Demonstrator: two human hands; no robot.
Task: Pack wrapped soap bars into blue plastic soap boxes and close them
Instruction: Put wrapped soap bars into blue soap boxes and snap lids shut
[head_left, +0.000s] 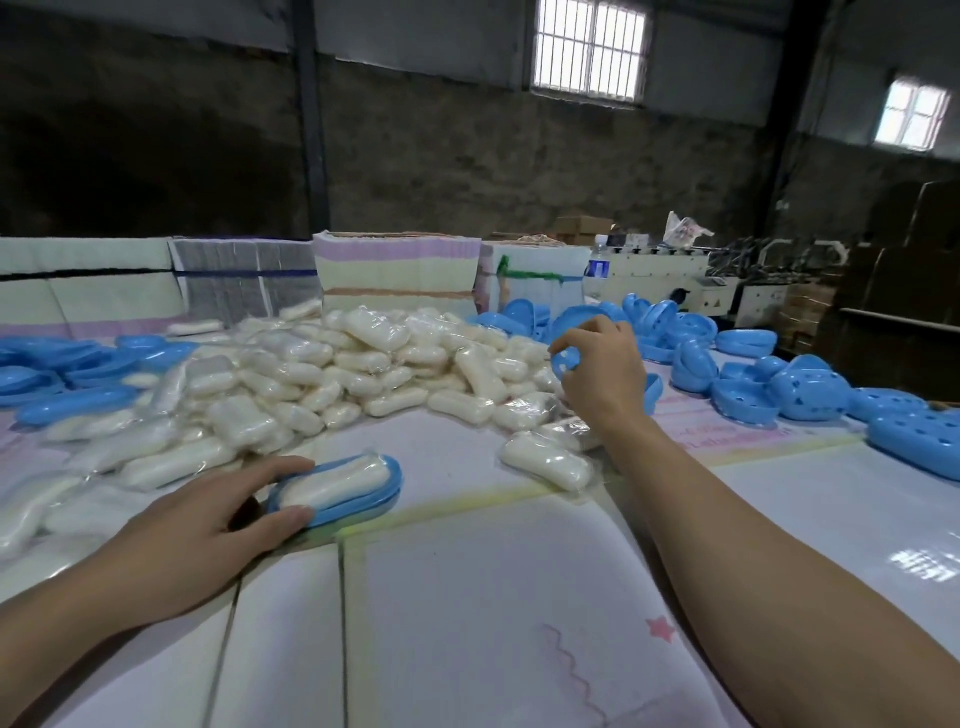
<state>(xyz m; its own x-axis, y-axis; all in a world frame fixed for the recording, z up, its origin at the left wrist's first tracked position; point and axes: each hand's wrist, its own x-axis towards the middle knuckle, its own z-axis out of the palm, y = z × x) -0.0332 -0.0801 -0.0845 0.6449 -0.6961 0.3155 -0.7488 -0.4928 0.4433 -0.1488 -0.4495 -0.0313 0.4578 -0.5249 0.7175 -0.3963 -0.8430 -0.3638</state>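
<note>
Centrally, soap-packing bench, viewed from above.
Lower left: left hand (208, 525) gripping blue box base (337, 499) holding wrapped soap bar (335, 480); centre: soap pile (332, 374); right of centre: right hand (602, 374) pinching blue lid (565, 359).

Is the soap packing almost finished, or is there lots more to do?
Lots more. In hand: the left hand holds an open blue box base with a wrapped soap bar in it, and the right hand grips a blue lid piece. Left: a big pile of wrapped bars and many loose blue box halves. Some blue boxes at far left may be closed; I cannot tell.
</note>
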